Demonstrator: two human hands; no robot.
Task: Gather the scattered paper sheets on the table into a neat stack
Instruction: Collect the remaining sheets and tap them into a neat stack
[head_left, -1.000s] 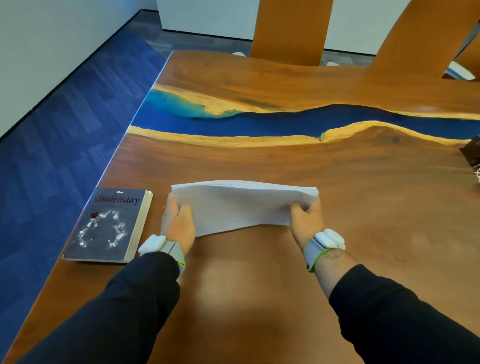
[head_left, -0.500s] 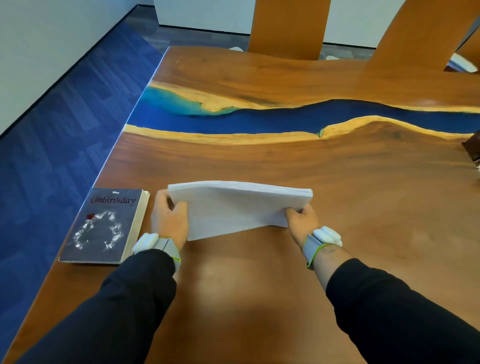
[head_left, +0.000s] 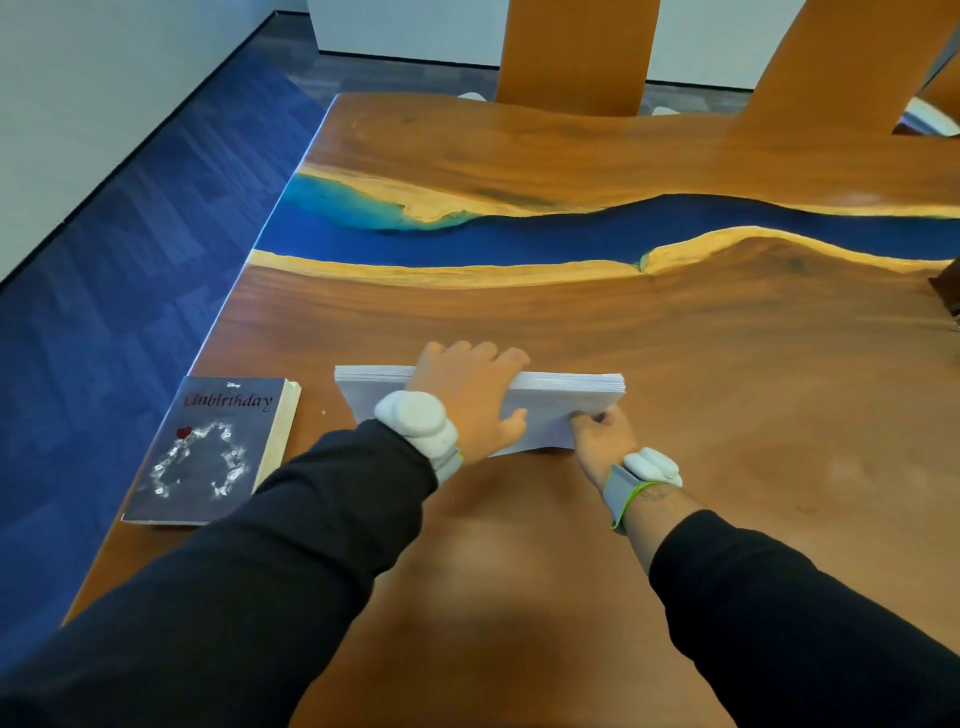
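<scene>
Paper stack (head_left: 566, 402) lengthwise left-right, upright

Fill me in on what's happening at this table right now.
A person is squaring up a stack of white paper sheets on a wooden table with a blue resin river. The left hand is laid over the top of the stack, fingers curled over its far edge, while the right hand grips its near right corner. The sheets look gathered and fairly even. A paperback titled "Unbirthday" lies to the left, apart from the stack.
</scene>
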